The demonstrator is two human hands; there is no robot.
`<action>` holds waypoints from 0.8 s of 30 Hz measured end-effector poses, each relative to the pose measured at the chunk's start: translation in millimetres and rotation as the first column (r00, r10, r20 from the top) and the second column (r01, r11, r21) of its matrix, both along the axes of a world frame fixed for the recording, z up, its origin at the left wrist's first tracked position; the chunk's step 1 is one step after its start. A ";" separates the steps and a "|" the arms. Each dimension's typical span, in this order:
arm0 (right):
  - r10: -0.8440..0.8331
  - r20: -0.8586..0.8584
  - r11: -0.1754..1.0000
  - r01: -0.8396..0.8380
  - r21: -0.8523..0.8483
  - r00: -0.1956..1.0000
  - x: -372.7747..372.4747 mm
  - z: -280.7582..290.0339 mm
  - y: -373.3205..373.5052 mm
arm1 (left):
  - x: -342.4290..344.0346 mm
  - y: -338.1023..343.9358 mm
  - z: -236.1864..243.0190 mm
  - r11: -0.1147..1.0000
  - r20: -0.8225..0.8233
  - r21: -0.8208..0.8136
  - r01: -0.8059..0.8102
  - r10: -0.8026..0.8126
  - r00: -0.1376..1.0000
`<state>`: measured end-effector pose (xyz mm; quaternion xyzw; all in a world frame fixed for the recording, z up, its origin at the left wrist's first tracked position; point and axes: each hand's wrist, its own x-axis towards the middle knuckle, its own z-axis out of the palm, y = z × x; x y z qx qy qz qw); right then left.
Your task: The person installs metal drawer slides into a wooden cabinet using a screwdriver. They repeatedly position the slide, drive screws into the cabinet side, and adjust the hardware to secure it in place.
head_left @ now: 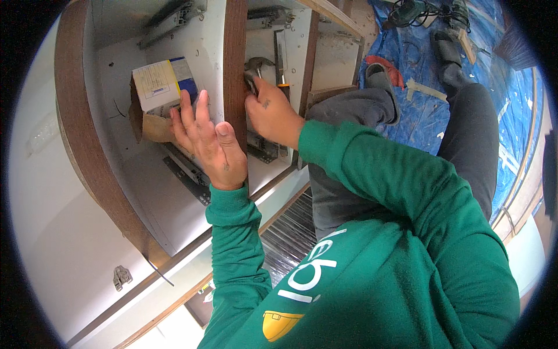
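Note:
My left hand [212, 145] is raised at the cabinet opening, fingers stretched out and nothing in the palm. Just beyond its fingertips, a torn white, yellow and blue cardboard box [160, 87] sits in the left compartment; whether they touch I cannot tell. Past the dark wood divider [235, 64], my right hand [273, 113] reaches into the neighbouring compartment. Its fingers are closed around what looks like a hammer, whose dark curved head [259, 61] shows above the hand; the handle is mostly hidden. Beside it lies a long tool with an orange and black handle [283, 87].
Metal drawer runners [186, 171] are fixed inside the compartments. A hinge [122, 278] lies on the white panel at the lower left. Blue plastic sheeting [424, 110] covers the floor, with a corded power tool [405, 13] at the far right. My legs stretch beside the cabinet.

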<state>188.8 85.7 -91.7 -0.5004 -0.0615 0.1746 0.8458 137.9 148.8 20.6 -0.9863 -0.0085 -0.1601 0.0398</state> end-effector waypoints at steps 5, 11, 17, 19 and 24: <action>-0.053 0.072 0.998 0.050 0.036 0.996 -0.3 -3.0 1.1 | -0.6 -1.0 -0.5 1.000 0.006 -0.015 -0.008 0.008 1.000; 0.061 0.085 0.998 -0.059 -0.029 0.995 6.8 -9.3 2.1 | -0.4 -1.0 0.2 1.000 -0.001 -0.018 -0.008 0.008 1.000; 0.125 -0.085 0.984 -0.113 0.137 0.989 11.7 -6.2 2.6 | -0.9 -0.4 -0.5 1.000 0.008 -0.027 -0.016 0.016 1.000; 0.077 -0.021 0.990 -0.074 0.117 0.997 10.6 -4.3 -0.6 | -0.4 1.6 0.1 1.000 0.012 -0.014 -0.004 0.004 1.000; 0.205 -0.125 0.976 -0.194 0.094 0.971 21.5 1.1 -11.7 | -6.8 -4.0 5.0 1.000 0.172 0.012 -0.002 0.000 0.985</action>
